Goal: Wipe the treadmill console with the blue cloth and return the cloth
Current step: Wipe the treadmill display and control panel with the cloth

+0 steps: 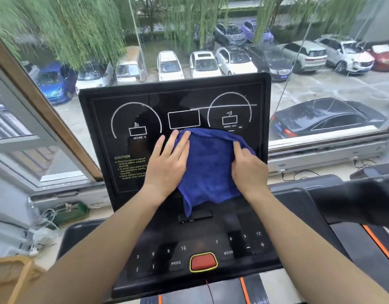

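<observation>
Head view shows wiping under way: left hand [170,160] flat and right hand [248,170] gripping the blue cloth [209,170] on the treadmill console [101,110]; cloth return remains outstanding.

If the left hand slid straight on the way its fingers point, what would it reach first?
The left hand lies flat on the blue cloth, fingers aimed up the console. Straight on, the fingertips would likely cross the central display rectangle, just above them. Nothing raised shows in that line.
</observation>
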